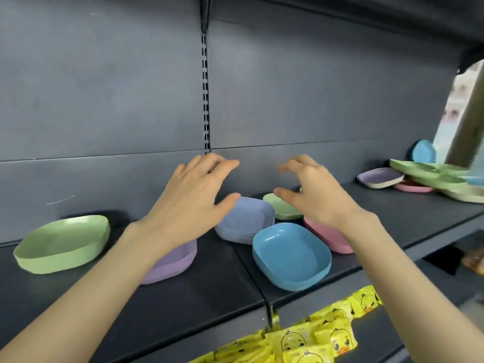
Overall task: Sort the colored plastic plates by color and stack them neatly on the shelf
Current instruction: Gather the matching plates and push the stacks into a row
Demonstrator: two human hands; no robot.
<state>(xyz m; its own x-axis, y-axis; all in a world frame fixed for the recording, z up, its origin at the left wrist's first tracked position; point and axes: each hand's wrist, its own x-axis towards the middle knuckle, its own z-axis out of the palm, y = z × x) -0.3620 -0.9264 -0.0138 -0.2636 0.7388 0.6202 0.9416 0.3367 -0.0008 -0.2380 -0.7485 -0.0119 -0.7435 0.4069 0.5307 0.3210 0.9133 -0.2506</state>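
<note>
Both hands hover above the dark shelf and hold nothing. My left hand has its fingers spread over a periwinkle plate lying upside down. My right hand is held open above a small green plate and a pink plate. A blue plate sits upright near the shelf's front edge. Under my left forearm lies a purple plate. A green plate stands apart at the far left.
At the far right of the shelf lies a jumble: a lilac plate, a pink plate, large green trays and a blue plate leaning up. Yellow duck-print packets fill the shelf below. The grey back panel rises behind.
</note>
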